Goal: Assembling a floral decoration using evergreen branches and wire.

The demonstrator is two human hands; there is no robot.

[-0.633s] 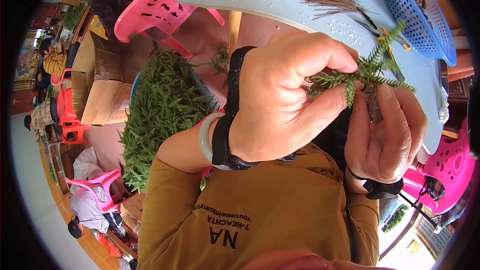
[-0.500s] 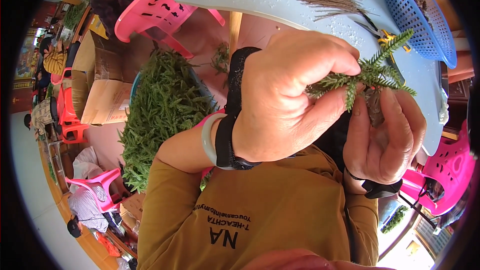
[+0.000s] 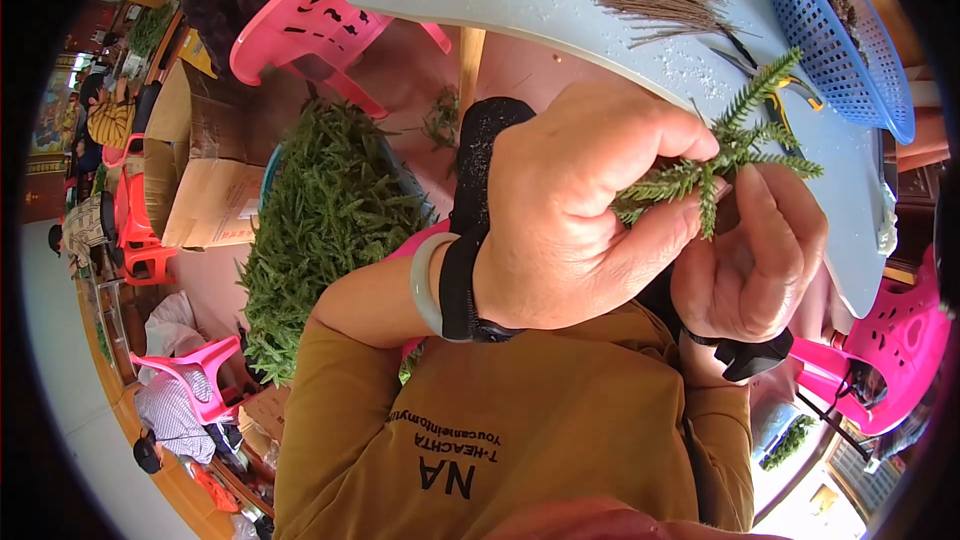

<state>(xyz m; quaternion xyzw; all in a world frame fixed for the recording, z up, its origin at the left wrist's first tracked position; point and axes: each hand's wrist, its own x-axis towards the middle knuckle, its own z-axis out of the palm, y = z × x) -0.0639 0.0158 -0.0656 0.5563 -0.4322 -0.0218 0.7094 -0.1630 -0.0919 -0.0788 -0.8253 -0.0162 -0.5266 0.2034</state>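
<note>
A small green artificial pine sprig [image 3: 735,145] with several needled twigs is held in front of my chest, near the table's edge. My left hand [image 3: 590,205] is closed around it, thumb and forefinger pinching it near the middle. From the right, my right hand [image 3: 755,255] pinches at the sprig's centre with bent fingers; whatever else lies between those fingertips is hidden. Beyond the hands, yellow-handled pliers [image 3: 775,85] rest on the pale table [image 3: 560,15], beside a bundle of thin brown stems [image 3: 660,2].
A blue basket [image 3: 840,50] with brown bits stands at the table's right end. Down to my left is a large tub heaped with green sprigs [image 3: 325,230], next to an open cardboard box [image 3: 215,180]. Pink chairs [image 3: 300,20] stand around. Other people sit at the far left.
My right hand has moved slightly left and up, its thumb and forefinger now closing on the sprig's centre. The sprig has tilted and shifted a little to the left.
</note>
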